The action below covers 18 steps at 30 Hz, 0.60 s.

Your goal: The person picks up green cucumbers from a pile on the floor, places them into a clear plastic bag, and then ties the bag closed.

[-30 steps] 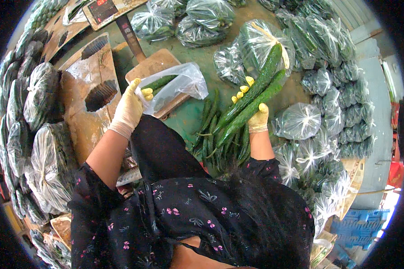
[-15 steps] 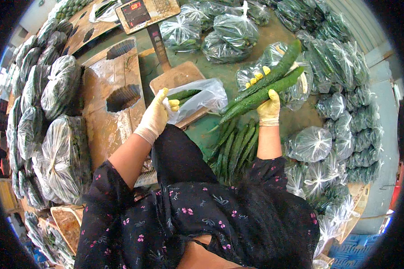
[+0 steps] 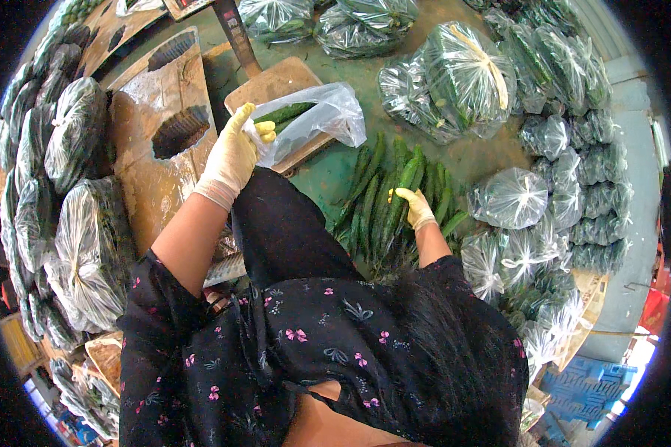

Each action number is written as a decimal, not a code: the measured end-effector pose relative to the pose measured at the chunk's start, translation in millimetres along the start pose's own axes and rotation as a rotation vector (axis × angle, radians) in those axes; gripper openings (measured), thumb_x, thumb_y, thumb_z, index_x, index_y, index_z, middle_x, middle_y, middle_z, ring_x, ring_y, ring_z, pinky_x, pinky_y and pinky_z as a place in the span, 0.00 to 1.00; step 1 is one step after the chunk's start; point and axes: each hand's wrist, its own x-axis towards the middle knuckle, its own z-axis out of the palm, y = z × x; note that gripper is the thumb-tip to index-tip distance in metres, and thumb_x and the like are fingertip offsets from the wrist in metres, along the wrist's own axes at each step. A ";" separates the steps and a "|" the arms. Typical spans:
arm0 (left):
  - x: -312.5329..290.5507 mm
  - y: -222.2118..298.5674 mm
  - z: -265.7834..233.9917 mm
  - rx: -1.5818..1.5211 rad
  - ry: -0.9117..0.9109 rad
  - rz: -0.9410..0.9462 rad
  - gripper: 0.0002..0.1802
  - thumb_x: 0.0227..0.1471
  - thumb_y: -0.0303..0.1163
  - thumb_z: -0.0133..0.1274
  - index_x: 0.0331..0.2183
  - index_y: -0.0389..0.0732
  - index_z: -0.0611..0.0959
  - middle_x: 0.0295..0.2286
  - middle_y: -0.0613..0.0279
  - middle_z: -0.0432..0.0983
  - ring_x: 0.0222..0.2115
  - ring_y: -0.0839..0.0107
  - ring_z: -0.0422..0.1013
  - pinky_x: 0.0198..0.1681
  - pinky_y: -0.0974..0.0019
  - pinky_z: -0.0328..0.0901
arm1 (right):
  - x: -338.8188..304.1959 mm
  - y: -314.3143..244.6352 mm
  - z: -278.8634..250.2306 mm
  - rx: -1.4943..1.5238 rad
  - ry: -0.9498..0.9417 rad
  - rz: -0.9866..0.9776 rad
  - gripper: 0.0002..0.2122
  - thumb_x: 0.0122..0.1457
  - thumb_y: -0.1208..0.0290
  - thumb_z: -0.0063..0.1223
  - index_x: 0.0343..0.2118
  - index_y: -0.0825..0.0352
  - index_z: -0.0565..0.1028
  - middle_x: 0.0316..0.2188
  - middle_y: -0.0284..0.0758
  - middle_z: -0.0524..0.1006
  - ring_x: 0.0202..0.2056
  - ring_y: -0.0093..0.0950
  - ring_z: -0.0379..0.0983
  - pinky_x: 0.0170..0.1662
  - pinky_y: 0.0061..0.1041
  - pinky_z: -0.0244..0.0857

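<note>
My left hand (image 3: 238,149), in a pale yellow glove, is closed on the edge of a clear plastic bag (image 3: 343,112) above the scale's brown platform (image 3: 265,87). Inside the bag's mouth lies a green cucumber (image 3: 289,112), with my fingers close against its near end. To the right, my gloved right hand (image 3: 416,207) is wrapped round a cucumber (image 3: 407,179) at the loose pile of cucumbers (image 3: 369,201). Thumb and a fingertip show on either side of it; the other fingers are hidden beneath.
Tied clear bags of cucumbers (image 3: 470,78) stand beyond the pile, with more stacked along the right (image 3: 511,197) and left (image 3: 82,253) sides. The scale's post (image 3: 236,37) rises behind the platform. A wet cardboard sheet with holes (image 3: 142,112) lies left of it.
My right hand has come down and nearer, from holding cucumbers up in the air to gripping one at the pile. My left hand still holds the bag. The view has shifted slightly.
</note>
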 end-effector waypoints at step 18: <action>3.0 3.2 -5.6 0.082 -0.009 0.024 0.24 0.46 0.43 0.56 0.43 0.43 0.70 0.34 0.53 0.70 0.33 0.63 0.67 0.40 0.62 0.63 | -35.6 20.6 50.1 -1.041 0.593 -0.225 0.28 0.37 0.61 0.64 0.42 0.68 0.69 0.42 0.45 0.71 0.45 0.40 0.67 0.48 0.33 0.62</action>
